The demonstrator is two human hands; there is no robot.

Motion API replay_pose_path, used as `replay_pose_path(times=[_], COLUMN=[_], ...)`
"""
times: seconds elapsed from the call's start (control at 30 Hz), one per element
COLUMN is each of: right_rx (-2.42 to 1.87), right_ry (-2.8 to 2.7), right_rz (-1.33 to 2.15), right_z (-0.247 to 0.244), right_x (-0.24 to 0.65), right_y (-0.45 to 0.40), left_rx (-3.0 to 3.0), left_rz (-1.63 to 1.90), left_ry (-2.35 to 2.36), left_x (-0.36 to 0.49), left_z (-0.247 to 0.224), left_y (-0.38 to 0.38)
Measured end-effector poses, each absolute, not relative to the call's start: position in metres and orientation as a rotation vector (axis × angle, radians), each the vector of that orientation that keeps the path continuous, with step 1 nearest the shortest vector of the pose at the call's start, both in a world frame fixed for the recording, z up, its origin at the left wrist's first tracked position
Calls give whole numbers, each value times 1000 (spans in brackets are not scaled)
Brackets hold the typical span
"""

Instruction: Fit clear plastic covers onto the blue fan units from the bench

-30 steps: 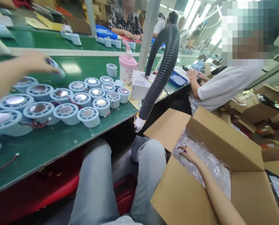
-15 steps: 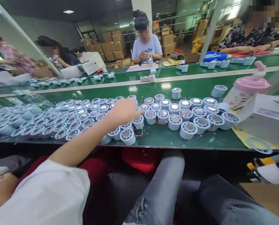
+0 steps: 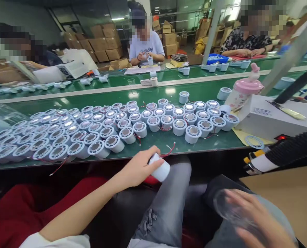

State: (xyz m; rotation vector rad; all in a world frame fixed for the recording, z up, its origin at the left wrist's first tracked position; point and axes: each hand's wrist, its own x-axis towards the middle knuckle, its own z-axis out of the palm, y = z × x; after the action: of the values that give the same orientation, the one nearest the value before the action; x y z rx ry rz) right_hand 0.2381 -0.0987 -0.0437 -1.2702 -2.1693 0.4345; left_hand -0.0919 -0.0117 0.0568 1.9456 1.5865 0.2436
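Observation:
My left hand is wrapped round a light-blue cylindrical housing, tilted over my lap just off the bench's front edge. Red wires trail from its top. At the lower right, my right hand, blurred by motion, holds a clear round plastic piece over my leg. Many similar blue housings with slotted rims and round grey centres stand in rows on the green bench.
A white box-shaped device and a pink-lidded cup stand at the right. A black hose crosses near a cardboard box. Several people sit across the bench; one handles a part.
My left hand has moved back from the rows to above my lap and now holds a housing. My right hand has come into view with the clear piece. The view has shifted right.

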Motion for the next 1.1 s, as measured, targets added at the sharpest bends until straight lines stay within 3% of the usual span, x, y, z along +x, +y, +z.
replay_pose_path(times=[0.13,0.23,0.47,0.67,0.83,0.93,1.1], right_rx=[-1283,-1438,-1455,-1418,-1323,-1253,-1303], right_ry=[-2272,-2254,-1917,-1386,-991,-1210,-1878], right_rz=[204,140,942,1261,1480,1414,908], right_z=[-17,-10,-2,-3,-7,-6,1], right_x=[197,189,204,209,215,219,225], right_y=[-87,-73,-78,-76,-73,-74,-78], left_rx=[1811,1931,1902,1958,1650,1321,1096], left_rz=[220,261,529,580,466,482,474], left_ry=[984,785,818,691,627,682,665], left_x=[-45,-19,-2,-4,-3,1,2], left_z=[32,17,0,-24,-22,-17,-13], left_y=[-11,-9,-8,-8,-13,-19,-22])
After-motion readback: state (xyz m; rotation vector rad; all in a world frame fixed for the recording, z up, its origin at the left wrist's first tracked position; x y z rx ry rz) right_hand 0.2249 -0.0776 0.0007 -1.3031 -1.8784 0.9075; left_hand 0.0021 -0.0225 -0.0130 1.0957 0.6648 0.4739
